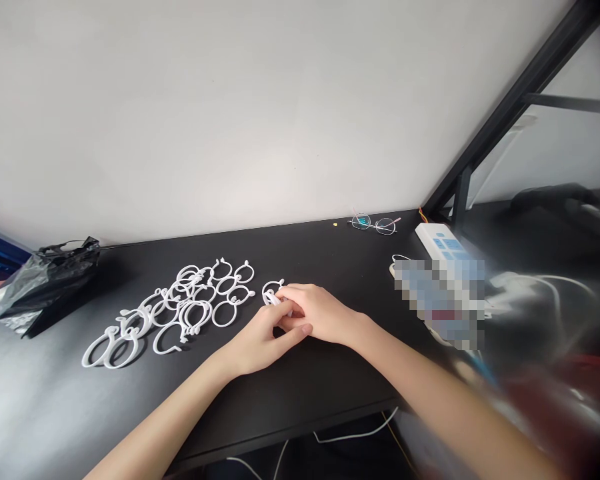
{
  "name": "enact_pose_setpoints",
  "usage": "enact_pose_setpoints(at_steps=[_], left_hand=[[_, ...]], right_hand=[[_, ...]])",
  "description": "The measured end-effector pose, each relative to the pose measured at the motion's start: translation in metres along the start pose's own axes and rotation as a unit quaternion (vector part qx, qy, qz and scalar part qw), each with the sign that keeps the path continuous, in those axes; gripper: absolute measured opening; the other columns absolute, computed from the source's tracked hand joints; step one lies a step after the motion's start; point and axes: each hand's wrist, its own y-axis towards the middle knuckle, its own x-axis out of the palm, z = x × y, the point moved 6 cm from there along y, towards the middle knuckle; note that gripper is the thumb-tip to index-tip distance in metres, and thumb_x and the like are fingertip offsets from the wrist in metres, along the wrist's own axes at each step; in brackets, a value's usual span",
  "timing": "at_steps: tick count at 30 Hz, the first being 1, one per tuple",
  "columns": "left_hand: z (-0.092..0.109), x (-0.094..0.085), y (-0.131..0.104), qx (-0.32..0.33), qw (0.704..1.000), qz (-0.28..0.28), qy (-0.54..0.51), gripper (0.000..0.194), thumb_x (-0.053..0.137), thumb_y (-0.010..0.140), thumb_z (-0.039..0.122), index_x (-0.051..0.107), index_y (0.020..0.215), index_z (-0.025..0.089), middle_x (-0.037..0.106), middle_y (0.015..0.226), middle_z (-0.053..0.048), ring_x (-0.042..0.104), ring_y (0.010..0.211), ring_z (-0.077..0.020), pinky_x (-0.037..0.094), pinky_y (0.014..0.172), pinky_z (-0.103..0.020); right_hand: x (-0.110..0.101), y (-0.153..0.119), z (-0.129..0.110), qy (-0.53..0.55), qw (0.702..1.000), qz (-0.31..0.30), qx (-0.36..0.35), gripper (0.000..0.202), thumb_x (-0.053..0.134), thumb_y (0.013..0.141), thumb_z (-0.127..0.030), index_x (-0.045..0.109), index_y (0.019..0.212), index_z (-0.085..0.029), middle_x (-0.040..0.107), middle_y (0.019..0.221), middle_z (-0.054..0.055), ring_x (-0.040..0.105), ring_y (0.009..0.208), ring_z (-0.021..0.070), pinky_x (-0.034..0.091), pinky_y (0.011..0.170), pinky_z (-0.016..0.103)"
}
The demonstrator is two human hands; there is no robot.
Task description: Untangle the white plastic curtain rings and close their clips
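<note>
My left hand point(260, 340) and my right hand point(319, 313) meet above the middle of the black table. Their fingers are closed together round a small white ring-shaped piece point(271, 293), whose loop shows past the fingertips; the rest of it is hidden by the fingers. To the left of my hands lies a loose pile of several white rings point(196, 313) with small knobs on them, some overlapping. Two more rings point(123, 351) lie at the pile's near left end.
A black plastic bag point(50, 280) sits at the far left. Round eyeglasses point(373, 224) lie near the wall. On the right are a white and blue box point(437, 240), a blurred-out item point(437, 303) and a clear plastic bag point(525, 313). White cables point(355, 437) hang below the table's front edge.
</note>
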Motion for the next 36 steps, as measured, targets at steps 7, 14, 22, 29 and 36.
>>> enact_pose_setpoints(at_steps=[7, 14, 22, 29, 36], left_hand=[[0.0008, 0.0001, -0.0002, 0.002, 1.000, 0.001, 0.006, 0.028, 0.051, 0.093, 0.040, 0.061, 0.101, 0.016, 0.066, 0.089, -0.005, 0.062, 0.081, -0.0189, 0.052, 0.072, -0.030], [0.0013, 0.0008, -0.0005, 0.000, 1.000, -0.008, 0.001, 0.026, 0.049, 0.094, 0.039, 0.059, 0.101, 0.016, 0.064, 0.089, -0.005, 0.061, 0.082, -0.0187, 0.052, 0.075, -0.031], [0.0015, 0.0008, -0.0011, 0.000, 1.000, -0.009, 0.006, 0.026, 0.049, 0.094, 0.038, 0.059, 0.102, 0.015, 0.065, 0.090, -0.005, 0.061, 0.082, -0.0180, 0.051, 0.074, -0.029], [0.0021, 0.0010, -0.0006, 0.001, 1.000, -0.008, 0.013, 0.027, 0.048, 0.094, 0.040, 0.059, 0.101, 0.015, 0.064, 0.088, -0.005, 0.060, 0.081, -0.0183, 0.051, 0.075, -0.030], [0.0012, 0.0009, -0.0005, 0.001, 1.000, -0.006, 0.006, 0.026, 0.050, 0.094, 0.038, 0.060, 0.101, 0.015, 0.065, 0.088, -0.005, 0.061, 0.081, -0.0183, 0.051, 0.073, -0.030]], right_hand=[[0.0002, -0.0002, -0.0002, 0.005, 1.000, -0.003, 0.004, 0.012, 0.060, 0.083, -0.021, 0.049, 0.080, -0.018, 0.051, 0.077, -0.002, 0.043, 0.059, 0.0079, 0.029, 0.052, 0.020], [0.0002, -0.0007, -0.0009, 0.000, 1.000, 0.002, -0.010, 0.011, 0.059, 0.083, -0.019, 0.049, 0.081, -0.018, 0.050, 0.077, -0.002, 0.043, 0.060, 0.0080, 0.029, 0.052, 0.020], [0.0003, -0.0011, -0.0014, 0.002, 1.000, -0.004, 0.000, 0.010, 0.060, 0.084, -0.019, 0.050, 0.081, -0.018, 0.050, 0.077, -0.002, 0.043, 0.060, 0.0081, 0.029, 0.052, 0.020], [-0.0001, -0.0009, -0.0019, -0.001, 1.000, -0.004, 0.001, 0.012, 0.059, 0.084, -0.021, 0.048, 0.080, -0.018, 0.050, 0.076, -0.002, 0.042, 0.059, 0.0078, 0.029, 0.053, 0.021], [0.0002, -0.0004, -0.0014, -0.004, 1.000, 0.000, -0.002, 0.013, 0.059, 0.084, -0.020, 0.047, 0.079, -0.018, 0.049, 0.075, -0.003, 0.042, 0.058, 0.0080, 0.028, 0.051, 0.020]])
